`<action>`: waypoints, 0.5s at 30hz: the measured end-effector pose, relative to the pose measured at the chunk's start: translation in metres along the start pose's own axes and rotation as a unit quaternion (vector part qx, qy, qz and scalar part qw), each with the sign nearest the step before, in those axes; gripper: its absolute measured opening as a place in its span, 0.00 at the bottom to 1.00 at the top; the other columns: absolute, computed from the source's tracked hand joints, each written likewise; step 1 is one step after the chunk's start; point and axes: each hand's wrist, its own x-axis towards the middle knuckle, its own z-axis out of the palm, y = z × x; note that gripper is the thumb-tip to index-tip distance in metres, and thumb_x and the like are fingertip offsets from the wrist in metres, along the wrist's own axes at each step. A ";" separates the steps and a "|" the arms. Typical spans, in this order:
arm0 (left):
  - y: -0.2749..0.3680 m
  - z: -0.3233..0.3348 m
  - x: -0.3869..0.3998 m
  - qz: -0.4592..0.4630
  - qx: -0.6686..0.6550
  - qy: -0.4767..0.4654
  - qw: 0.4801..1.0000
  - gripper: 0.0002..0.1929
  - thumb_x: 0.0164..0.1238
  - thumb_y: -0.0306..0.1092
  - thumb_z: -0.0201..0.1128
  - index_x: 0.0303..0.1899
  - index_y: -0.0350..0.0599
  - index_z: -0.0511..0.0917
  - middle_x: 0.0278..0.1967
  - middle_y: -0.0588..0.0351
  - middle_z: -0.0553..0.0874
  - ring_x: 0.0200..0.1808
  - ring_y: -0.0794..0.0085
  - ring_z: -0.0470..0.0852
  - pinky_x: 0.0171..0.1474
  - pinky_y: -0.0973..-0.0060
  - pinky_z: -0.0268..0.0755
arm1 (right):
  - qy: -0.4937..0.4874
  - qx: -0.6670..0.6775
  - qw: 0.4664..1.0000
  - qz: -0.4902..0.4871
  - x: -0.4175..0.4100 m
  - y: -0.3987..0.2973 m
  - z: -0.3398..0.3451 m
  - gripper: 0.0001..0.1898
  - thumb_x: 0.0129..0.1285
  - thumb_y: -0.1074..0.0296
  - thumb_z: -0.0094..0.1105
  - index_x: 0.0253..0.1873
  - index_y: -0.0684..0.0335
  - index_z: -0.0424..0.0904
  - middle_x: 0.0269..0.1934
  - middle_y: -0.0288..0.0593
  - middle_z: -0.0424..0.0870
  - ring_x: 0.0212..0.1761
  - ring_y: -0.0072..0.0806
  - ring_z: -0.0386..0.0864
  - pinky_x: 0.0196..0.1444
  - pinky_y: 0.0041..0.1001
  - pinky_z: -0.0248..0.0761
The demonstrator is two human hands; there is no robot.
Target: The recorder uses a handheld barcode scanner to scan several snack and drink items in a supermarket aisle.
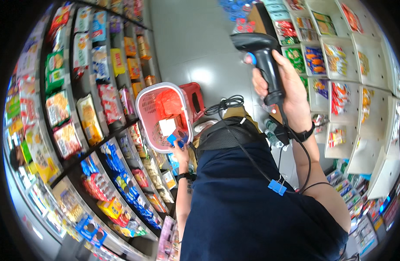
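My right hand [293,88] grips a black handheld barcode scanner [268,62] by its handle, head upward. Its black cable runs down past my wrist. My left hand [179,152] reaches to the near rim of a pink plastic shopping basket [143,104] and holds a small package with blue parts [176,139]; blur hides what it is. Inside the basket lie a red plastic bag [167,101] and a white-topped box [167,126].
Shelves of packaged snacks [58,107] rise on the left. White bins with snack bags [338,58] line the right. Bottles with red caps [244,26] stand ahead beside a cardboard box [258,19]. A coiled black cable [224,104] hangs before my waist, over the grey tiled floor [187,42].
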 end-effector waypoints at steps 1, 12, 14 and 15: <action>-0.001 -0.005 0.000 -0.016 -0.001 0.019 1.000 0.27 0.61 0.26 0.75 0.61 0.56 0.76 0.62 0.32 0.67 0.64 0.35 0.73 0.69 0.51 0.67 | 0.005 -0.002 1.000 0.011 0.002 0.000 0.002 0.30 0.83 0.43 0.39 0.61 0.70 0.76 0.23 0.39 0.75 0.22 0.25 0.71 0.28 0.23 0.66; 0.076 -0.160 -0.043 -0.088 -0.434 0.110 0.890 0.40 0.68 0.25 0.69 0.80 0.56 0.63 0.62 0.50 0.77 0.62 0.65 0.78 0.67 0.67 0.72 | -0.096 -0.107 0.977 0.157 0.049 0.049 0.062 0.30 0.84 0.42 0.35 0.63 0.67 0.74 0.22 0.38 0.73 0.21 0.24 0.70 0.25 0.23 0.63; 0.093 -0.188 -0.068 -0.086 -0.519 0.152 0.837 0.44 0.67 0.22 0.68 0.83 0.54 0.56 0.62 0.51 0.79 0.60 0.69 0.79 0.67 0.67 0.71 | -0.146 -0.200 0.949 0.196 0.054 0.066 0.081 0.28 0.83 0.44 0.39 0.63 0.66 0.73 0.24 0.38 0.77 0.21 0.21 0.72 0.25 0.22 0.66; 0.092 -0.195 -0.079 -0.073 -0.591 0.161 0.787 0.45 0.65 0.25 0.68 0.82 0.51 0.56 0.61 0.51 0.80 0.60 0.68 0.79 0.70 0.65 0.68 | -0.199 -0.242 0.928 0.200 0.050 0.074 0.099 0.26 0.82 0.46 0.44 0.63 0.66 0.73 0.26 0.38 0.78 0.23 0.21 0.74 0.27 0.22 0.68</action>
